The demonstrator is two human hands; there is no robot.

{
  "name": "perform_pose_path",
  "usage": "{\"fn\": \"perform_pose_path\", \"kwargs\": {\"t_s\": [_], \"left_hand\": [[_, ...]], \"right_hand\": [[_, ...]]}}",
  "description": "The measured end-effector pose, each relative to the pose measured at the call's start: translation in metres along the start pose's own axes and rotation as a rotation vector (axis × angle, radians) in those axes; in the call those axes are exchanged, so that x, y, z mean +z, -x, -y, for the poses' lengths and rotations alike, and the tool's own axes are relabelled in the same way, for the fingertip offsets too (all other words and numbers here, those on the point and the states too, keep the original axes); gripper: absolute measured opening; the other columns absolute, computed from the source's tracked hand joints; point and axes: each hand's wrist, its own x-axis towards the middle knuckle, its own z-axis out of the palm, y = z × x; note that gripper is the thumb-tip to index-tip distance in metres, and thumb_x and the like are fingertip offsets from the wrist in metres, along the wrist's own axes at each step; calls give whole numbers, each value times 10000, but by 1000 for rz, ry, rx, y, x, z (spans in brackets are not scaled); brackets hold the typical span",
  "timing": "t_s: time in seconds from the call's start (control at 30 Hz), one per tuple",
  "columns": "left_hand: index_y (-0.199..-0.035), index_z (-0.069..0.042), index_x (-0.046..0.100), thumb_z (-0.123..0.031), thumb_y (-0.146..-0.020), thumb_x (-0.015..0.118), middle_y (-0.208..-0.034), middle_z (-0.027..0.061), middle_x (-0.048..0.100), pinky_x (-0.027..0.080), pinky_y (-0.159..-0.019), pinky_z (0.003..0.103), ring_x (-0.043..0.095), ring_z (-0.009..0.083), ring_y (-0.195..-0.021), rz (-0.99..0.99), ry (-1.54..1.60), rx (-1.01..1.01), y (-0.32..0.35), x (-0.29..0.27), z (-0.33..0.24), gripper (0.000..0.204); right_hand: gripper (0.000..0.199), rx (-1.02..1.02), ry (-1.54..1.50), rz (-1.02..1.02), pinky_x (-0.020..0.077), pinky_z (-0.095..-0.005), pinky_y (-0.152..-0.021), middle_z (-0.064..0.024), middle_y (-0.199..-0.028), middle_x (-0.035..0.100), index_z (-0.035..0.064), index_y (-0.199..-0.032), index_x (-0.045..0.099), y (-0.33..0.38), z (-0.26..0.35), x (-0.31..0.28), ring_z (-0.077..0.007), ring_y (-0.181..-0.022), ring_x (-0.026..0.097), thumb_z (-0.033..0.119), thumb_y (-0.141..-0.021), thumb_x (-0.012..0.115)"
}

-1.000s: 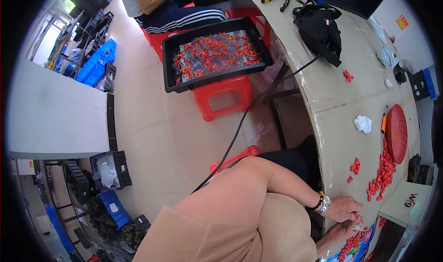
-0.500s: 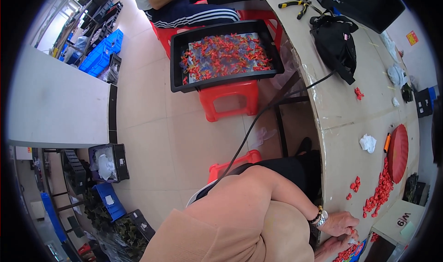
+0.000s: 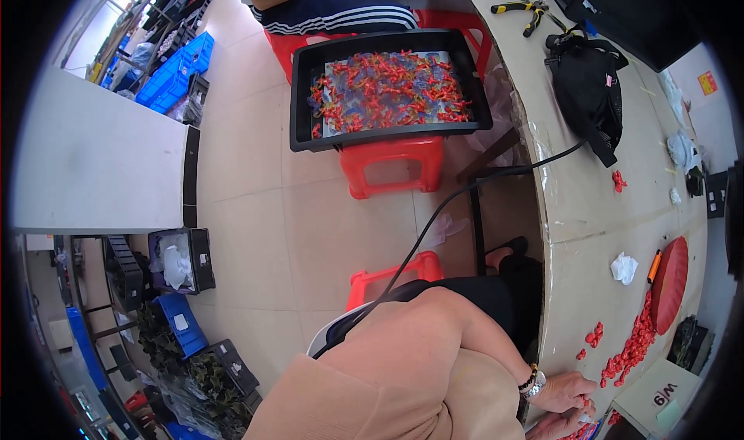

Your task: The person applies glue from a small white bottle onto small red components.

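My left hand [image 3: 564,393], with a watch and a beaded bracelet at the wrist, is closed at the fingertips around a small red plastic piece [image 3: 585,402]. Just below it, partly cut off by the picture's edge, my right hand [image 3: 555,426] meets the left one with bent fingers. A bit of white shows at its fingertips; what it grips is too small to make out. Both hands are over the table edge at the lower right. Beside them lies a long heap of small red pieces [image 3: 637,345], with a smaller cluster [image 3: 594,335] nearer the edge.
A red scalloped dish [image 3: 669,287], an orange tool [image 3: 654,266] and crumpled white tissue [image 3: 623,268] lie on the table [image 3: 585,238]. Farther off are a black bag [image 3: 587,87] and pliers [image 3: 528,11]. A black tray [image 3: 395,139] of coloured pieces stands on a red stool [image 3: 394,161]; another person sits behind.
The whole view has shifted slightly, so the table contents sit a little differently in it. My hands stay together at the table edge, with small finger movement.
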Motion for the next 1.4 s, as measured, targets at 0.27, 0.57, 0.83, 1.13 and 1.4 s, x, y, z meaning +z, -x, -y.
{"fn": "perform_pose_path", "kwargs": {"t_s": [0.27, 0.57, 0.83, 1.13, 1.4], "left_hand": [[-743, 9, 362, -125, -840, 557, -625, 202, 476, 383, -507, 423, 516, 416, -628, -9, -3, -34, -3, 3, 4, 255], [-747, -3, 358, -86, -809, 573, -629, 189, 481, 383, -507, 424, 523, 405, -632, -62, 20, -37, -3, 1, 7, 238], [-773, -3, 393, -70, -778, 584, -645, 177, 501, 392, -520, 426, 533, 408, -654, -95, 63, -45, -3, 3, 6, 202], [-783, -8, 395, -82, -792, 574, -647, 182, 497, 391, -520, 425, 528, 406, -650, -103, 66, -35, -3, -1, 5, 194], [-795, -7, 409, -153, -840, 531, -644, 187, 476, 391, -527, 418, 517, 393, -636, -49, 0, -85, -5, -6, 1, 196]], "right_hand": [[151, 13, 11, 43, 436, -274, -803, -33, -919, 488, 54, -887, 457, -10, -1, -3, -127, -862, 497, 81, -883, 606], [155, 56, 16, 101, 435, -273, -792, -35, -912, 484, 55, -885, 455, -21, -7, -3, -126, -849, 492, 82, -881, 607], [158, 86, 19, 137, 434, -273, -782, -36, -906, 481, 55, -883, 453, -28, -12, -6, -125, -838, 488, 83, -880, 609], [161, 113, 5, 181, 433, -272, -771, -37, -899, 477, 56, -881, 452, -32, -16, 4, -123, -825, 484, 83, -879, 610], [164, 78, -21, 96, 433, -272, -762, -38, -893, 473, 56, -879, 450, -14, -18, -4, -122, -814, 480, 84, -877, 612]]}}
